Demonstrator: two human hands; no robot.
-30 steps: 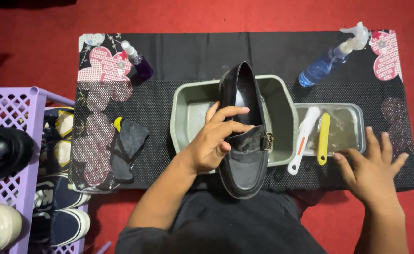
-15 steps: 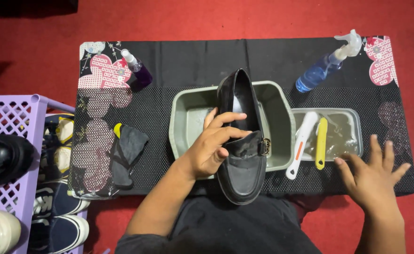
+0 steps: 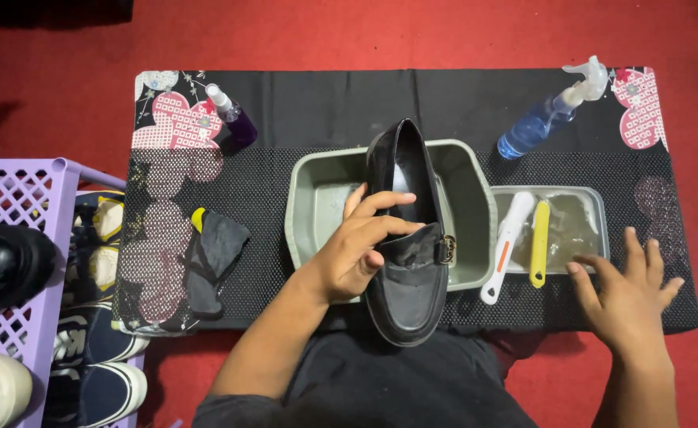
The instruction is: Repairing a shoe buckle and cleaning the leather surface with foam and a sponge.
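We see a black loafer (image 3: 408,261) with a small metal buckle across its top, lying lengthwise over the grey-green basin (image 3: 317,206), toe pointing away and heel overhanging the near rim. Its leather looks glossy and its opening faces up.

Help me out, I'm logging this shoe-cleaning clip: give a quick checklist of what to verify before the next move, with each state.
1. Left hand grips black loafer: ok.
2. Loafer held over the green basin: ok.
3. Right hand holds a brush: not ok, it is empty, flat on the black mat.
4. White brush and yellow brush lie in the small tray: ok.
5. Blue spray bottle upright: not ok, lying down.
6. Water in basin: cannot tell.
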